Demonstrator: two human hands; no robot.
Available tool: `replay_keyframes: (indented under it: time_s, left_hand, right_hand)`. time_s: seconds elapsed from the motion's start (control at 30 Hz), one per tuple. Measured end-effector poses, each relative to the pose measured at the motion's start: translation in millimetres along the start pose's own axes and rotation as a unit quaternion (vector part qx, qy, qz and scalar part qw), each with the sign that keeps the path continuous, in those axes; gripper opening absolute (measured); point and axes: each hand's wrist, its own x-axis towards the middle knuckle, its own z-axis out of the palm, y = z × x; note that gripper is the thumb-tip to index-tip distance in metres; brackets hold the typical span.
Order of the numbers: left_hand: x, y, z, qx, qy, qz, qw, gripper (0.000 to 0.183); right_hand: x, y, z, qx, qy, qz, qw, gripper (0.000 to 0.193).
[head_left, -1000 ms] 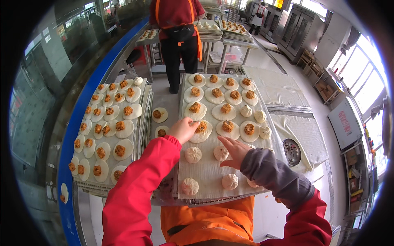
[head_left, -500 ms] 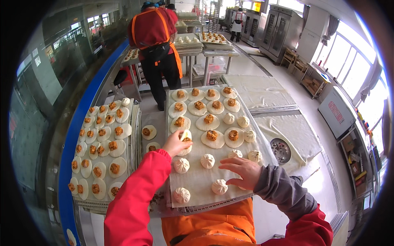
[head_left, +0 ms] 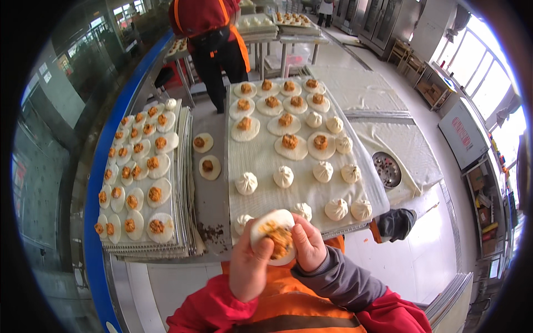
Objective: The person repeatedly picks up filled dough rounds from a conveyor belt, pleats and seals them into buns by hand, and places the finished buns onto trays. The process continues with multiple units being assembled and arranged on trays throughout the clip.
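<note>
A round dough wrapper [head_left: 271,218] topped with orange-brown filling is held up close to my body, over the near edge of the tray. My left hand [head_left: 250,267] grips its left side, with the thumb against the filling. At its right edge my right hand [head_left: 311,248] pinches the dough; the fingers behind are hidden. Beyond my hands lies the cloth-lined tray [head_left: 252,152]. Flat filled wrappers [head_left: 289,143] cover its far part. Pleated, closed buns [head_left: 283,176] stand along its near part and right side.
To the left, a stack of trays [head_left: 186,183] carries more filled wrappers. Two filled wrappers [head_left: 209,166] lie on the metal table between the stacks. A round metal bowl [head_left: 387,170] sits at the right. A person in an orange apron [head_left: 214,47] stands at the far left.
My left hand has lifted a filled wrapper off the tray and drawn it toward me. My right hand has left the buns and joined it on the dough. The view has tilted downward.
</note>
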Motion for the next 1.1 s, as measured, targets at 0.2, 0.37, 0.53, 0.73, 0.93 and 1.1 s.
replay_keyframes:
  time_s: [0.2, 0.37, 0.53, 0.73, 0.93, 1.1]
  left_hand:
    - [-29, -54, -4, 0.180, 0.070, 0.187, 0.963, 0.049]
    - [-36, -58, -19, 0.294, 0.121, 0.151, 0.936, 0.030]
    - [-51, -43, -28, 0.311, 0.091, 0.140, 0.936, 0.042]
    - [-58, -58, -20, -0.190, 0.110, -0.209, 0.953, 0.063]
    - [-75, -74, -44, -0.185, -0.011, -0.227, 0.956, 0.066]
    - [-75, -90, -41, 0.057, 0.056, -0.154, 0.985, 0.049]
  right_hand:
    - [-41, 23, -2, 0.038, 0.054, 0.032, 0.997, 0.021]
    - [-43, 23, -11, -0.183, 0.114, -0.031, 0.976, 0.013]
    - [-51, 14, -1, -0.084, 0.106, -0.025, 0.990, 0.015]
    - [-38, 2, -17, -0.337, -0.076, 0.008, 0.938, 0.017]
    - [-51, 20, -46, -0.342, -0.066, 0.119, 0.930, 0.016]
    - [-66, 47, -50, -0.101, -0.020, 0.235, 0.967, 0.019]
